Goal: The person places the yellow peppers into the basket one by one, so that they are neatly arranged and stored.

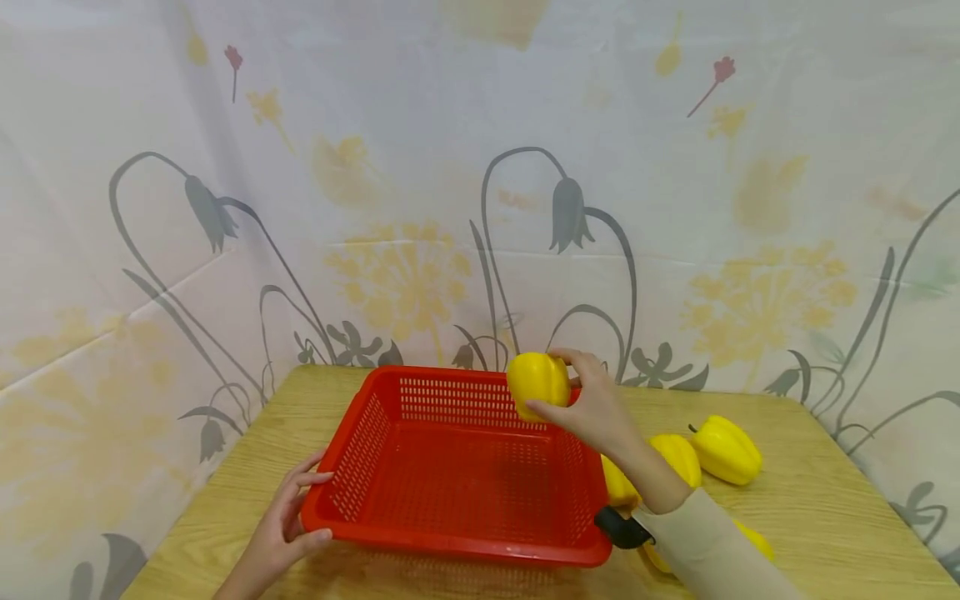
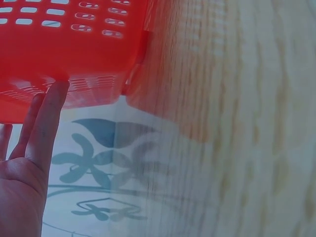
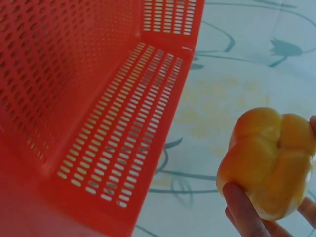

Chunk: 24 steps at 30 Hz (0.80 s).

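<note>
In the head view, my right hand [image 1: 592, 406] holds a yellow bell pepper [image 1: 536, 385] above the back right part of a red plastic basket [image 1: 480, 546]. Thumb and fingers grip the pepper's sides, and its lobed end [image 3: 269, 158] faces the right wrist camera. The basket interior shows only its red mesh floor and walls. At the basket's front left corner, my left hand [image 1: 281, 521] touches the rim, thumb toward the front and fingers along the left side. Nearly straight fingers [image 2: 47, 123] meet the outer wall in the left wrist view.
Several more yellow peppers lie right of the basket, one [image 1: 726, 450] in full view and others partly behind my right forearm. A black curved piece [image 1: 622, 527] sits by the sleeve, at the basket's front right corner. A patterned cloth [image 1: 420, 167] hangs behind the wooden table [image 1: 825, 517].
</note>
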### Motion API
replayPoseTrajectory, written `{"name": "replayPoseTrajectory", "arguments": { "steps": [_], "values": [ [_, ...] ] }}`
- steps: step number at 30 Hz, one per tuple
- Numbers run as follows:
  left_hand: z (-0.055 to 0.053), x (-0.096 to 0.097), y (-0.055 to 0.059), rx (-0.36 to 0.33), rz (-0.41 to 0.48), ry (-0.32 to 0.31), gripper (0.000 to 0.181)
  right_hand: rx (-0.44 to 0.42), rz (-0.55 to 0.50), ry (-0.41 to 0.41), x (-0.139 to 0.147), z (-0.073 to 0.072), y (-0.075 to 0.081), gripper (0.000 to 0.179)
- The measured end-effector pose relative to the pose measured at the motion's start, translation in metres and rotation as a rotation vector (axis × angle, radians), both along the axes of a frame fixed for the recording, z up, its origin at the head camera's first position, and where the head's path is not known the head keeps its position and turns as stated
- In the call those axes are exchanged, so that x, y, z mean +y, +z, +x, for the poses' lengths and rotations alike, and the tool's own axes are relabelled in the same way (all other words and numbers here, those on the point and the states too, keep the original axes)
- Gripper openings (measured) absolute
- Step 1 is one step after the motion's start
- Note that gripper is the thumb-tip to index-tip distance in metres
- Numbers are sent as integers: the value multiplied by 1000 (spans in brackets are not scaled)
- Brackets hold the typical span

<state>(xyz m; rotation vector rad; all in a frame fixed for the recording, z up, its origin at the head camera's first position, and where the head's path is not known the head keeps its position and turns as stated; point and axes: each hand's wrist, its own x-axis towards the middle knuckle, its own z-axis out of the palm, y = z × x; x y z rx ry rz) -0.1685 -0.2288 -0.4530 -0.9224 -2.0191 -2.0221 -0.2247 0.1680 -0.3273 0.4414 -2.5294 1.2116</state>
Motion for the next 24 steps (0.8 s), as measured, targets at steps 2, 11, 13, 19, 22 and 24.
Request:
{"name": "replayPoseTrajectory", "arguments": {
  "steps": [2, 11, 13, 19, 22, 24],
  "values": [
    [0, 0, 0, 1, 1, -2, 52, 1, -13, 9, -4, -3, 0, 68],
    [1, -1, 1, -30, -21, -7, 50, 17, -49, 43, -24, -14, -4, 69],
    [1, -2, 2, -38, -31, 7, 49, 21, -59, 48, -30, -17, -6, 68],
    [2, -2, 2, -8, -19, 9, 51, 15, -93, 59, -45, -25, -13, 66],
    [1, -1, 1, 11, 2, -19, 52, -19, -90, 51, -52, -29, -17, 65],
    [1, -1, 1, 9, 7, -26, 52, -34, -86, 47, -57, -31, -20, 65]
  ]
}}
